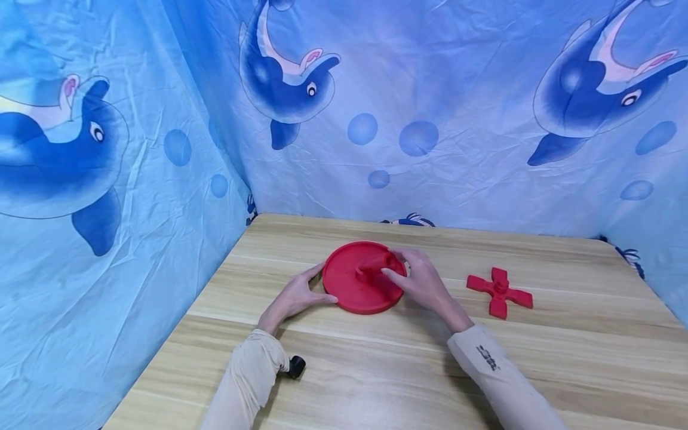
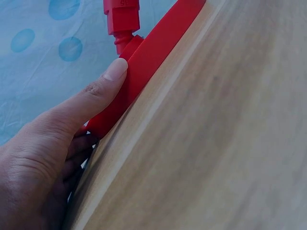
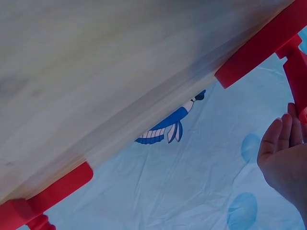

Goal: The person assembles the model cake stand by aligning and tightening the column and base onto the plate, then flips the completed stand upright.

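A red round base [image 1: 349, 298] with a raised rim lies flat on the wooden table. My left hand [image 1: 295, 295] grips its left edge, the thumb [image 2: 115, 72] on the rim and the fingers around the side. My right hand [image 1: 424, 280] holds the upper end of a red post [image 1: 378, 261] between thumb and fingers. The post leans to the right over the base's middle. In the left wrist view, the post's threaded lower end [image 2: 123, 40] is at the short raised socket [image 2: 130, 47]; whether it sits inside cannot be told. The right wrist view shows fingers [image 3: 283, 134] beside the post.
A red cross-shaped piece [image 1: 500, 291] with a small threaded stub lies on the table [image 1: 376, 370] to the right. A small black object [image 1: 296, 366] sits by the left sleeve. Blue cloth walls [image 1: 457, 191] with printed dolphins stand behind and beside the table.
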A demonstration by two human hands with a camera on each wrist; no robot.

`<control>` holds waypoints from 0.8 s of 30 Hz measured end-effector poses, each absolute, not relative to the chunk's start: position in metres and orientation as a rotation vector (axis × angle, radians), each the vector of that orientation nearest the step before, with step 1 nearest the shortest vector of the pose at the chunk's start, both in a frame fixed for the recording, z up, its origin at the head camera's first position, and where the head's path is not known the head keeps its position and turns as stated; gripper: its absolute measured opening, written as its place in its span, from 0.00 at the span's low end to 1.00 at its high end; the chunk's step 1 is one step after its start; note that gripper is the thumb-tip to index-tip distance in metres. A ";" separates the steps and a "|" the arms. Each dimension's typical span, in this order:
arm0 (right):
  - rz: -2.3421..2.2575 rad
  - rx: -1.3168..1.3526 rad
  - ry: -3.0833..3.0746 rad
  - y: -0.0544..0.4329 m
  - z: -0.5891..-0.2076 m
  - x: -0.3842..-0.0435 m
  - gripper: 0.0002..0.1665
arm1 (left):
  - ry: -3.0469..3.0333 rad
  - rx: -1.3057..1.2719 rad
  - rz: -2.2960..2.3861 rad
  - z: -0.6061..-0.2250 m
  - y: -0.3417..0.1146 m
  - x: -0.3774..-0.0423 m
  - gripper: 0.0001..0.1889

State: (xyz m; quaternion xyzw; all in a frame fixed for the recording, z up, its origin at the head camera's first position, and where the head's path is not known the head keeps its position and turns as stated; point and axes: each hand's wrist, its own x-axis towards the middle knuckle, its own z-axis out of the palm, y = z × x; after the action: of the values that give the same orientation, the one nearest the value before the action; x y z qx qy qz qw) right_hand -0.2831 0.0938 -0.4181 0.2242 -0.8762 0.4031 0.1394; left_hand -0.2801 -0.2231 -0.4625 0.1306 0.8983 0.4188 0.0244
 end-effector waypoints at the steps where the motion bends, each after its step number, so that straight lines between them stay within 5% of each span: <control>1: 1.170 0.643 -2.532 0.093 -0.418 -0.284 0.36 | 2.780 0.404 1.295 -0.462 -0.223 -0.280 0.55; 24: 1.084 0.702 -2.542 0.072 -0.407 -0.300 0.35 | 2.789 0.388 1.279 -0.465 -0.223 -0.281 0.57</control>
State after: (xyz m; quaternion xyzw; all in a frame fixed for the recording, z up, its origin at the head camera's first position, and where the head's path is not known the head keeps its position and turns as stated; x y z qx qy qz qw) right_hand -0.3000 0.0720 -0.4065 0.2436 -0.8822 0.3762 0.1446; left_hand -0.2813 -0.2230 -0.4649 0.1253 0.9016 0.4133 0.0244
